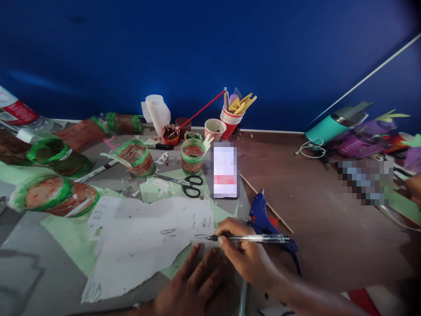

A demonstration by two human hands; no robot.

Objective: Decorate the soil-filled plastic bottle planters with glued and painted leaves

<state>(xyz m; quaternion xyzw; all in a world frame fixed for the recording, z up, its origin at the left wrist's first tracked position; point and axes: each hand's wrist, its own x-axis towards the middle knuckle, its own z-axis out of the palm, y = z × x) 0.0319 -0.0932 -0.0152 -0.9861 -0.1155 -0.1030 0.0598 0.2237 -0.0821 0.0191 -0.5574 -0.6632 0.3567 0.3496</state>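
A black-tipped pen (256, 238) lies across the fingers of my right hand (241, 250), which pinches it near its point. The pen's tip meets the right edge of a torn white sheet of paper (141, 245), beside a small drawn outline. Several other small outlines are drawn on that sheet. My left hand (194, 281) rests flat with fingers spread, its fingertips at the lower right of the sheet. Green paper (67, 237) shows from under the white sheet. Just past my right hand lies a blue glue gun (259, 210), partly behind the hand and pen.
Black-handled scissors (190, 186) and a phone (225, 171) lie beyond the paper. Red-brown jars with green rims, such as this one (193, 162), stand at the left and middle. A stick (272, 208), a cup of tools (232, 120) and a teal tumbler (324, 129) are farther right.
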